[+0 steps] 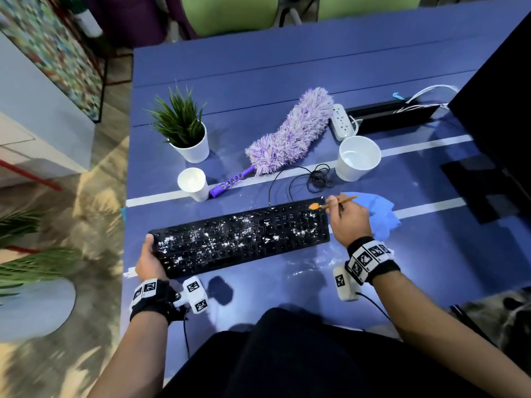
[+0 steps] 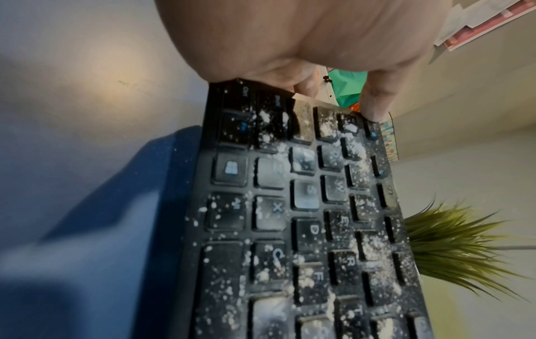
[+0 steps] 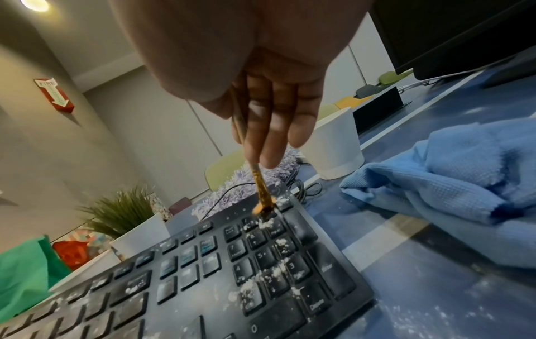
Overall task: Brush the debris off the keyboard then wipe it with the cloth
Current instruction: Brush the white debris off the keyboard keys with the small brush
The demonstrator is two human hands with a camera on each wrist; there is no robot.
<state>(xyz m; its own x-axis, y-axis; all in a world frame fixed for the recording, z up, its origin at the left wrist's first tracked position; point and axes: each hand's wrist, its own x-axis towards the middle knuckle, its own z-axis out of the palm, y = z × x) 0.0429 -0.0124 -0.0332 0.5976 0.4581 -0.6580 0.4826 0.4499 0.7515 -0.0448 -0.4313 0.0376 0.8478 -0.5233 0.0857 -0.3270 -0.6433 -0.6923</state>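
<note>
A black keyboard [image 1: 241, 239] speckled with white powder lies across the blue table [image 1: 287, 81]. My left hand [image 1: 150, 259] grips its left end, thumb on the top edge; in the left wrist view the fingers [image 2: 374, 101] curl round the keyboard [image 2: 304, 229]. My right hand [image 1: 349, 218] pinches a thin wooden brush [image 1: 334, 204]. Its orange bristles [image 3: 261, 207] touch the far right corner of the keyboard [image 3: 232, 275] by the number pad. A crumpled blue cloth [image 1: 379, 216] lies on the table just right of the keyboard, also seen as the blue cloth [image 3: 464, 174].
Behind the keyboard stand a small white cup [image 1: 194, 183], a larger white cup [image 1: 357, 158], a potted plant [image 1: 186, 130] and a purple duster [image 1: 287, 133]. The keyboard cable [image 1: 313, 176] coils near the large cup. A power strip [image 1: 342, 122] and dark monitor [image 1: 502, 110] sit at the right.
</note>
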